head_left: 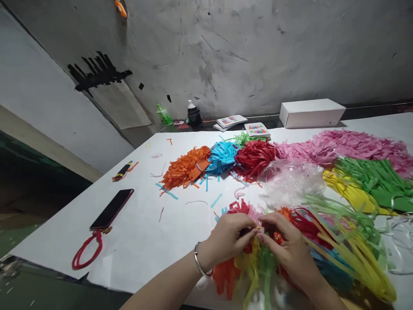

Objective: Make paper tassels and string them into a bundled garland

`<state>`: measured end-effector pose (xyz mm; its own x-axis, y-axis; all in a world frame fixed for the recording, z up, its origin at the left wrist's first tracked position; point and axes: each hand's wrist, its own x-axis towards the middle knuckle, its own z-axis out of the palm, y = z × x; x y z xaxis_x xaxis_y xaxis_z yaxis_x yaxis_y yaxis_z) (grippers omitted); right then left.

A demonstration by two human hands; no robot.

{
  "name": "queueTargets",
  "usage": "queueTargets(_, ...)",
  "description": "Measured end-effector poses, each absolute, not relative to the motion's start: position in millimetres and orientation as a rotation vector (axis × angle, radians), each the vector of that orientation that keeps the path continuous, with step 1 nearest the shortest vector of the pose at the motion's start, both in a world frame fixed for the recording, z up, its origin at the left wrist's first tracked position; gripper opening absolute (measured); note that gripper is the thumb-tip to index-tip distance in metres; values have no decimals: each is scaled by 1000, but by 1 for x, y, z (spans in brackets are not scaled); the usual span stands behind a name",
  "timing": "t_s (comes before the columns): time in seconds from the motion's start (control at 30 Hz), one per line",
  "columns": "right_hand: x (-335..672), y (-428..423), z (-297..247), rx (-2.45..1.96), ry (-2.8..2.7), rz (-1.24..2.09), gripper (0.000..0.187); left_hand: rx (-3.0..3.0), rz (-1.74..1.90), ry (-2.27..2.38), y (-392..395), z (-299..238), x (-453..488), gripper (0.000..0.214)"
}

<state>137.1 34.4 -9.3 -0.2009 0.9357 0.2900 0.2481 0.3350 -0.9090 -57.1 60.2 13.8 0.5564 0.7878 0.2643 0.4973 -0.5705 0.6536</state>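
My left hand, with a silver bangle on the wrist, and my right hand meet at the table's near edge. Both are closed in a pinch on a bundle of coloured paper strips of red, orange, yellow and green. Long yellow, green and red strips trail from the bundle to the right. A crumpled clear plastic bag lies just beyond my hands.
Piles of cut paper sit across the white table: orange, blue, red, pink, green, yellow. A phone with a red loop lies at the left. A white box, booklets and bottles stand by the wall.
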Motion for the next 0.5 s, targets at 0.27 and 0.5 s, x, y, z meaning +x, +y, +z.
queueTargets(0.27, 170, 36, -24, -1246, -1817, 761, 13, 2420, 894, 1114, 71, 37, -86, 20)
queueTargets(0.5, 187, 36, -21, -1213, -1926, 609, 18, 2348, 1134, 1108, 73, 33, -93, 11)
